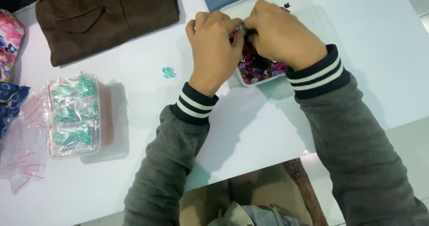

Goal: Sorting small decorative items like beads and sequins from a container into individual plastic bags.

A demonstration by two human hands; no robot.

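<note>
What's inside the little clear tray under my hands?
The clear tray holds small purple, pink and teal beads. The left hand and right hand cover its far half.

Open table (pixel 268 132) near hands; bead box (pixel 76 116), brown cloth (pixel 107 16) block left.

We had a single view, taken from a camera worn on the person's head. It looked steeply down over the white surface (pixel 134 51), close enough that both grey sleeves filled the lower frame and the person's lap showed at the bottom edge. The left hand (pixel 213 47) and right hand (pixel 281 33) sat near the top centre, with the far side of the surface cut off above them.
</note>
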